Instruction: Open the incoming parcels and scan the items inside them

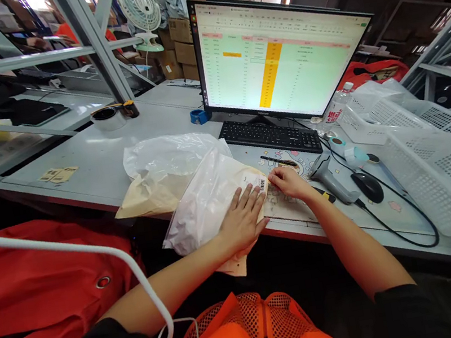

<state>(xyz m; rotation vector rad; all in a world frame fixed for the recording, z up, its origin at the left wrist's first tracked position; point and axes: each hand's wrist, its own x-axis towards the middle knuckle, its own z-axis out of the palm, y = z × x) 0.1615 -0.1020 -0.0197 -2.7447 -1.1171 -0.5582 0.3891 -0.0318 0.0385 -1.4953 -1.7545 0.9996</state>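
A white plastic bag (202, 198) with a barcode label (261, 184) lies across the front edge of the desk. Flat on the bag near the label rests my left hand (241, 215), its fingers stretched out. My right hand (290, 181) is closed in a pinch at the bag's right corner, where a beige edge shows. Behind and to the left lies another white bag (171, 149) with a beige lower part. A black pen (279, 160) is just beyond my right hand, and a grey barcode scanner (332, 179) lies to its right.
A monitor (277, 63) with a spreadsheet stands behind a black keyboard (270, 136). A mouse (367, 186) and white perforated baskets (444, 174) are at right. Tape rolls (108, 119) sit back left. Red cloth (46, 277) and a white bar (139, 274) are at lower left.
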